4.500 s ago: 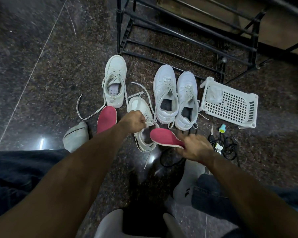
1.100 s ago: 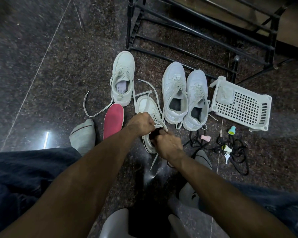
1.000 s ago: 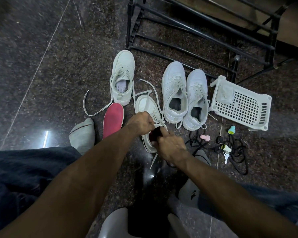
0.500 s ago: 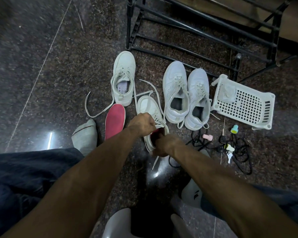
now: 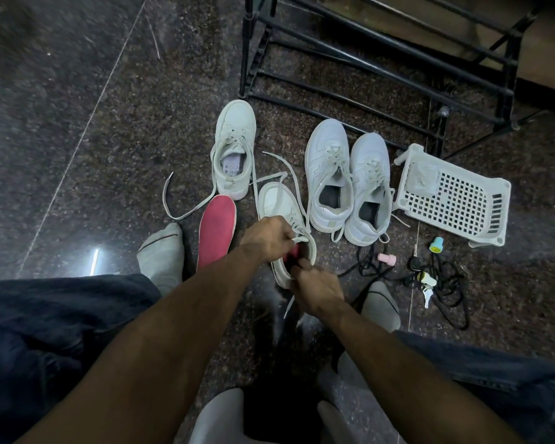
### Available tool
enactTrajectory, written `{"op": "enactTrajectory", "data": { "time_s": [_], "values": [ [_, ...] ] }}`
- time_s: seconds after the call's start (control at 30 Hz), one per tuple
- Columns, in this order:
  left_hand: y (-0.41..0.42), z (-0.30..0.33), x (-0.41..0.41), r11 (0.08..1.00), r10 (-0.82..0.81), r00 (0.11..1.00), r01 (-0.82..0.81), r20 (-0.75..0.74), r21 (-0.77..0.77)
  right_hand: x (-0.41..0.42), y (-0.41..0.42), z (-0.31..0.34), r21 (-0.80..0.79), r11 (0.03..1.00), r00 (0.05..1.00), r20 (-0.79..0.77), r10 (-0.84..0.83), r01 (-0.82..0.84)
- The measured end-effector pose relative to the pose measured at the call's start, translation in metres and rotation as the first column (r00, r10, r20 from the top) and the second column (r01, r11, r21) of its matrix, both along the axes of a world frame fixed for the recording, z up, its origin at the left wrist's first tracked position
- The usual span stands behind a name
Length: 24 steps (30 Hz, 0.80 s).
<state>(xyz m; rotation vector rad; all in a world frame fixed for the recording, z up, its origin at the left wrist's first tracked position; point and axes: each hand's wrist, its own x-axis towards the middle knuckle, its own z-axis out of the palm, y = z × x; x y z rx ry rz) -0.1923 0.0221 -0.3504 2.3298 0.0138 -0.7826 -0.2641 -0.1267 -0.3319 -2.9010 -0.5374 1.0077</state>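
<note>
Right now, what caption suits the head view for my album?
Left hand holds a white sneaker open while the right hand tucks a red insole inside.

Shoe (image 5: 277, 203) lying on floor between my hands: left hand (image 5: 266, 240) gripping near its tongue, right hand (image 5: 318, 288) at its heel, insole (image 5: 290, 254) sitting inside. Loose insole (image 5: 217, 225) lying just left, lone shoe (image 5: 234, 145) behind that. Pair of shoes (image 5: 330, 168) standing right, basket (image 5: 455, 203) further right, rack (image 5: 366, 56) standing behind.

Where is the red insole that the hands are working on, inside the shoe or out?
Inside: red insole shows within the shoe opening.
</note>
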Motion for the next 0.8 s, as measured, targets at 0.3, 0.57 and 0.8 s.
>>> {"op": "enactTrajectory", "data": {
  "time_s": [0.3,0.57,0.8],
  "values": [
    [0.047,0.009,-0.007,0.877,0.470,0.853,-0.480,0.228,-0.010,0.051,0.036,0.011,0.166,0.964,0.972,0.077,-0.222,0.207],
    [0.080,-0.018,0.002,0.751,0.617,0.776,-0.630,0.127,0.197,0.140,0.041,0.004,0.126,0.938,0.921,0.187,-0.342,0.323],
    [0.085,-0.004,0.018,0.749,0.618,0.731,-0.659,0.289,0.065,0.145,0.033,-0.002,0.174,0.938,0.907,0.252,-0.338,0.301]
  ]
}}
